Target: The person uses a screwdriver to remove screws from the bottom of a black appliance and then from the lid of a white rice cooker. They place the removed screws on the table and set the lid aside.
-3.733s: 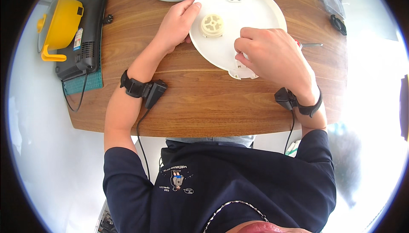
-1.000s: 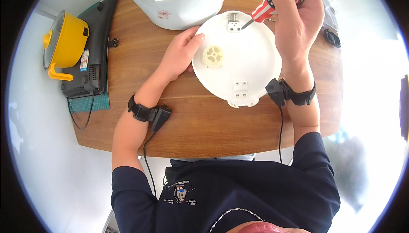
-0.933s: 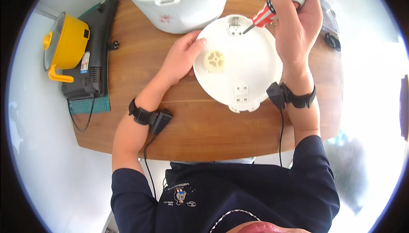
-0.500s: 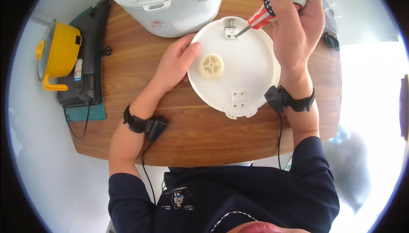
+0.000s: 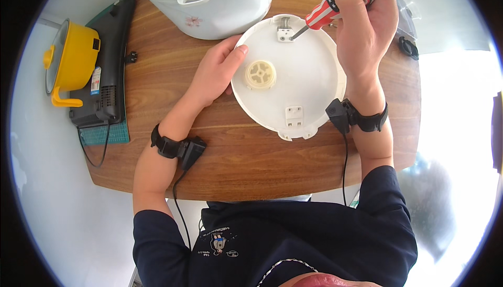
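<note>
A round white plastic cover lies on the wooden table with its inner side up. It carries a cream round vent piece, a white bracket with metal at the far edge, and a second bracket at the near edge. My left hand grips the cover's left rim, thumb on top and fingers underneath. In my right hand is a screwdriver with a red, white and black handle. Its shaft slants down to the left, and the tip meets a screw spot on the far bracket.
A white rice cooker body stands behind the cover. To the left, a yellow pot rests on a black appliance over a green mat. A clear container and a small black part sit at the right.
The whole scene sits slightly higher in the picture now. The screwdriver tip stays at the far bracket, and both hands keep their grips.
</note>
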Available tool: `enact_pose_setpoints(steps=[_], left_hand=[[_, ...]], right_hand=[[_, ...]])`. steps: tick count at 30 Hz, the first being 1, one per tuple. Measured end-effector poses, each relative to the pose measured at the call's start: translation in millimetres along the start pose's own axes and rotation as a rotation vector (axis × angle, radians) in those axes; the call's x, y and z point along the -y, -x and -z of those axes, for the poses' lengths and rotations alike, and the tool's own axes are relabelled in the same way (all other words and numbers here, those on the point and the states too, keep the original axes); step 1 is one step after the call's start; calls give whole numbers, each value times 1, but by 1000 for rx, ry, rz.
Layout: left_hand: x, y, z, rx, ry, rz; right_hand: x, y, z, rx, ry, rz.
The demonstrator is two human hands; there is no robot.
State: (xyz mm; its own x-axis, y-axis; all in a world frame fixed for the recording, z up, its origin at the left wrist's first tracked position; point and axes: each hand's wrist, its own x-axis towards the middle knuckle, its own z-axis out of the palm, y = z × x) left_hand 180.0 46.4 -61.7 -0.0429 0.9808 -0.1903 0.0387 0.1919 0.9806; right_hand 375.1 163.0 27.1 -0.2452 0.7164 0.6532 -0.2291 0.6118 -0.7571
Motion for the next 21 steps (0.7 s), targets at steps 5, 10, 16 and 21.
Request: enact_pose_setpoints(steps=[5, 10, 16, 21], left_hand=[[-3, 0, 2, 28, -9, 25], [0, 1, 3, 23, -8, 20], [9, -2, 3, 29, 31, 14], [10, -4, 4, 37, 20, 17]], right_hand=[[-10, -1, 2, -33, 40, 80], [-4, -3, 6, 0, 65, 55], [-6, -5, 9, -29, 24, 43], [-2, -3, 4, -66, 15, -10]])
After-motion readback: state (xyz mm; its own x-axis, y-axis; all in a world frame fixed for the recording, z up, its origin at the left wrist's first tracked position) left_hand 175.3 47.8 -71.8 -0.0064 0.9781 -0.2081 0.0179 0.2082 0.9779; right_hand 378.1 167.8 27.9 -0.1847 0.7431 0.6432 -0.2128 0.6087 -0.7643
